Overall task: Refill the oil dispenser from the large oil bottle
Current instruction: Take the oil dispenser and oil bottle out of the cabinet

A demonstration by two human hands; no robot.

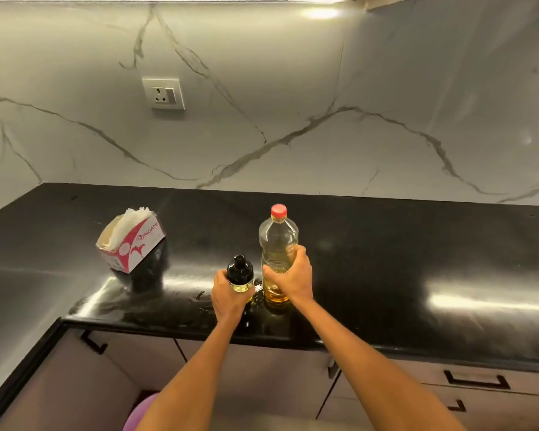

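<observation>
Gripping dispenser (pixel 239 273) (left), bottle (pixel 277 241) (right); both hands.

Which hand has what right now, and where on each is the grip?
The left hand grips the small oil dispenser around its lower body, below the black cap. The right hand grips the large oil bottle around its middle. Both stand on the counter, caps on.

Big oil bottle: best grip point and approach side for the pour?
Grip the large oil bottle at its ribbed mid-body, where the right hand already wraps it, coming from its right side. It stands upright on the countertop, red cap still on, and the dispenser held by the left hand blocks its left. The mid-body grip probably leaves the cap free to unscrew.
</observation>
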